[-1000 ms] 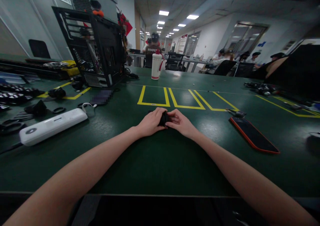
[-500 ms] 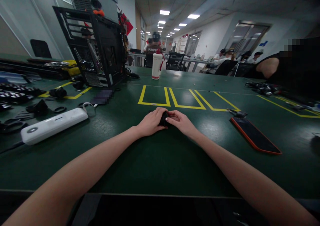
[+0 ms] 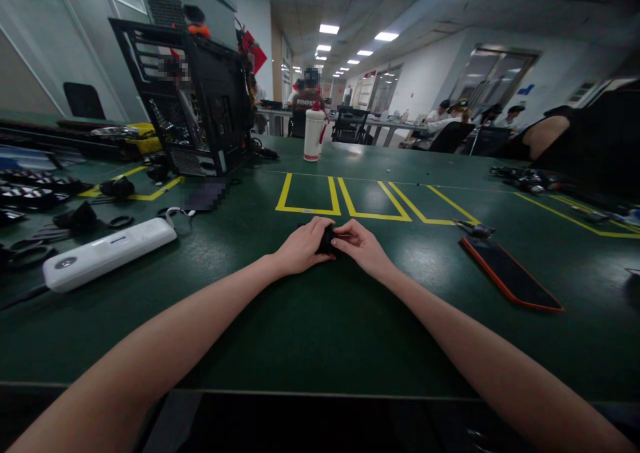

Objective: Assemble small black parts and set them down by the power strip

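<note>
My left hand point(image 3: 303, 247) is wrapped round a small black object point(image 3: 326, 239) at the middle of the green table point(image 3: 320, 326). From the right, my right hand point(image 3: 364, 245) has its thumb and fingers pinched at the near side of that same object. Most of the object is hidden by my fingers, so its kind cannot be made out. Both hands are just in front of the yellow tape outlines point(image 3: 309, 211).
A white power strip point(image 3: 110, 253) and a black computer case point(image 3: 215, 106) are at the left. Behind the tape stands a white bottle point(image 3: 313, 133). An orange-edged phone-like slab point(image 3: 510, 273) lies at the right. A person in black point(image 3: 595, 139) is at the far right.
The fingers of my right hand have shifted slightly at the black object. My left hand keeps its hold. The person at the right has moved a little.
</note>
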Demonstrator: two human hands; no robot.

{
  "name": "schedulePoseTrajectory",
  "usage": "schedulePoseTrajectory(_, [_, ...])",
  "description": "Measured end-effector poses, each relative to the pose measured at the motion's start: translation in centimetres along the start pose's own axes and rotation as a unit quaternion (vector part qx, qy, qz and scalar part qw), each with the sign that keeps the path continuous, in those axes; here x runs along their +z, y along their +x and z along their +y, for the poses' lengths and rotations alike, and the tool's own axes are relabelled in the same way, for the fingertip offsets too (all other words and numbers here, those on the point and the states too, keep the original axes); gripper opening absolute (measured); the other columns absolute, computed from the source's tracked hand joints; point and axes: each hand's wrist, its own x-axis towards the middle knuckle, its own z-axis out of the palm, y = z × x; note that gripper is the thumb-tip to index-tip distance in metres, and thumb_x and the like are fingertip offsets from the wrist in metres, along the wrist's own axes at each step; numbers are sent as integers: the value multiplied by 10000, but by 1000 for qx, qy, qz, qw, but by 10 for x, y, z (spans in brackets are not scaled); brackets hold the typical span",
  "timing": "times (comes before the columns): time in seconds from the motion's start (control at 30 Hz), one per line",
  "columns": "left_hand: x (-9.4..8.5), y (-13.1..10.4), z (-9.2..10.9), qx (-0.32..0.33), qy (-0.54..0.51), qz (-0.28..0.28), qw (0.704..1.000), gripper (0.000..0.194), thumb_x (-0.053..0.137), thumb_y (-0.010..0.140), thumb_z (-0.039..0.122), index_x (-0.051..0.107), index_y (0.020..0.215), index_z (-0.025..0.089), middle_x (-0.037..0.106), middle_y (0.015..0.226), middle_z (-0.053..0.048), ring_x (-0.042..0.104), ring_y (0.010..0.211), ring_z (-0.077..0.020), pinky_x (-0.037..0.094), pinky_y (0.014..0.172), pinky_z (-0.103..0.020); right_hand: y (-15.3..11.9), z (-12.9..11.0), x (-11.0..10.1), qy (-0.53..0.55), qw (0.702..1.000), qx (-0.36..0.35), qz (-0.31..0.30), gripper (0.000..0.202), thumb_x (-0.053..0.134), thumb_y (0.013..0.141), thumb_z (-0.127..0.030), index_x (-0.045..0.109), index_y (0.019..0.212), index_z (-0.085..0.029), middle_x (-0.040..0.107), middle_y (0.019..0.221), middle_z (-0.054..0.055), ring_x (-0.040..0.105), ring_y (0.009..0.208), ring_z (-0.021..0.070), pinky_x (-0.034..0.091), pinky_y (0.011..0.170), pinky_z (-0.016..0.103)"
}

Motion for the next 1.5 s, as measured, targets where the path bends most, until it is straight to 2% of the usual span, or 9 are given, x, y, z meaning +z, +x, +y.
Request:
schedulePoseTrajectory(0.13, [0, 0, 0, 4, -3, 3, 1000, 578, 602, 698, 344, 280, 1147, 176, 431, 1109, -107, 483, 991, -248, 436, 796, -403, 2, 0, 1, 11, 1000, 15, 9, 255, 606, 692, -239, 492, 919, -211, 557, 937, 18, 570, 906, 146, 443, 869, 351])
schedulePoseTrajectory(0.23, [-1, 0, 1, 0, -2, 0, 1000, 563, 598, 701, 346, 286, 1138, 176, 429, 1113, -108, 494, 974, -248, 435, 796, -409, 0, -1, 0, 5, 999, 41, -15, 269, 594, 701, -247, 492, 945, -199, 562, 984, 38, 560, 956, 163, 430, 887, 370])
schedulePoseTrajectory(0.47, [-2, -1, 2, -6, 6, -4, 1000, 575, 598, 702, 345, 278, 1148, 172, 420, 1130, -119, 489, 990, -257, 431, 802, -415, -7, -2, -1, -8, 999, 6, -32, 298, 607, 688, -223, 472, 953, -239, 546, 976, 3, 562, 963, 152, 442, 874, 345])
schedulePoseTrajectory(0.67, [-2, 0, 2, -8, 0, -1, 1000, 578, 604, 696, 351, 280, 1144, 182, 423, 1125, -111, 499, 971, -249, 436, 791, -419, -1, -2, 2, -15, 1000, 2, 16, 163, 568, 727, -284, 514, 862, -210, 554, 839, -5, 582, 811, 133, 482, 781, 324])
schedulePoseTrajectory(0.8, [-3, 0, 3, -5, -7, 0, 1000, 566, 604, 699, 344, 285, 1139, 186, 429, 1111, -105, 502, 968, -247, 439, 786, -419, 2, -2, 2, -1, 999, 19, 28, 238, 592, 704, -271, 501, 912, -199, 560, 895, 19, 568, 867, 142, 467, 817, 328])
schedulePoseTrajectory(0.97, [-3, 0, 3, -11, -8, 0, 1000, 562, 604, 698, 347, 291, 1135, 183, 432, 1107, -106, 512, 947, -243, 440, 775, -417, 2, -2, -1, 7, 999, 51, -8, 252, 585, 711, -254, 512, 940, -180, 566, 967, 44, 562, 937, 162, 433, 878, 361])
schedulePoseTrajectory(1.23, [-3, 0, 2, -11, -1, -4, 1000, 565, 598, 703, 347, 286, 1141, 172, 426, 1120, -116, 506, 953, -246, 436, 787, -410, -5, -2, 0, 15, 999, 13, -25, 255, 607, 691, -212, 485, 914, -220, 553, 949, 0, 569, 926, 139, 444, 864, 335])
schedulePoseTrajectory(1.37, [-3, -1, 2, -18, -3, -4, 1000, 585, 603, 695, 362, 281, 1149, 182, 427, 1117, -109, 515, 931, -243, 445, 766, -413, -1, -1, 0, -1, 1000, 13, 11, 188, 583, 715, -291, 518, 867, -202, 574, 866, 2, 583, 852, 137, 466, 811, 324])
schedulePoseTrajectory(1.5, [-3, -1, 2, -17, -4, -3, 1000, 573, 601, 697, 363, 286, 1143, 185, 427, 1118, -108, 513, 941, -245, 444, 772, -419, 4, 0, 2, 3, 998, 34, 45, 222, 617, 685, -301, 523, 855, -192, 591, 849, 8, 585, 843, 144, 461, 815, 331])
